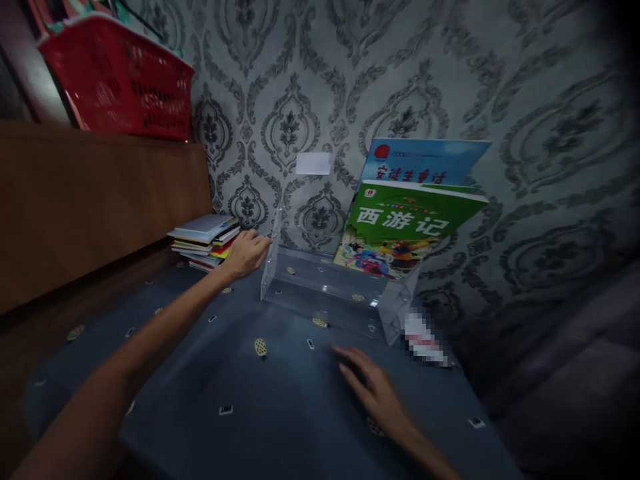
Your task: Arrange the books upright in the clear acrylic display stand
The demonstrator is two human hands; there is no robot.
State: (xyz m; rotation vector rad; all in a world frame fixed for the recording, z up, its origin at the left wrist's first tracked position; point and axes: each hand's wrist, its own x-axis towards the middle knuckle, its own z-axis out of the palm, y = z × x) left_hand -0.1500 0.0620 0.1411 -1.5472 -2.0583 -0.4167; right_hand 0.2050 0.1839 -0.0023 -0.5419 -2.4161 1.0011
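Transparent plastic shelving (pixel 325 289) had the left hand (pixel 249 253) at its left end, fingers curled, perhaps to steady it; whether they pinched the edge or merely lay beside it, I could not tell. The right hand (pixel 373 390), loosely open and empty, was near its front, over the dark-blue patterned tablecloth (pixel 185 393) where the shelving stood. At its right rear, a green-covered paperback (pixel 395 223) and a blue-covered paperback (pixel 425 155) leaned back, likely so their covers faced outward; a multicoloured stack of books (pixel 203 241) lay farther left.
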